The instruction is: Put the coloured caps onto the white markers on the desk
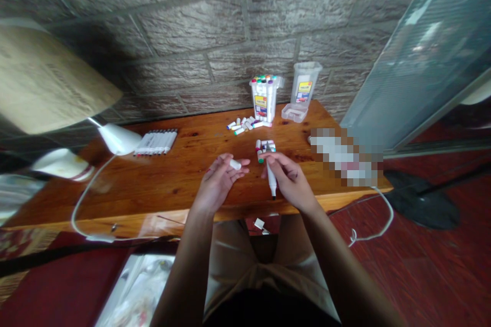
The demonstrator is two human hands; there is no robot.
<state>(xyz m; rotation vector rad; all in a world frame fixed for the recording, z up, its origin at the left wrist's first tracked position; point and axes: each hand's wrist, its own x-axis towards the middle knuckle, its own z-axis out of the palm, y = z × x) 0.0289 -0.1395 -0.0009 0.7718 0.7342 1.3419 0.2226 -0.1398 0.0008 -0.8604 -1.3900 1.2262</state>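
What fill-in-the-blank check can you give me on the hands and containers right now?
1. The cap in the left hand is coloured ____.
2. The marker in the right hand points its dark end ____ the person, not away.
3. In the picture, the marker-filled container stands ____ of the other clear container.

Missing words: white; toward; left

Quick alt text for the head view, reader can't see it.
A person's right hand holds a white marker and the left hand a small white cap above a wooden table. Further back stands a clear container of markers.
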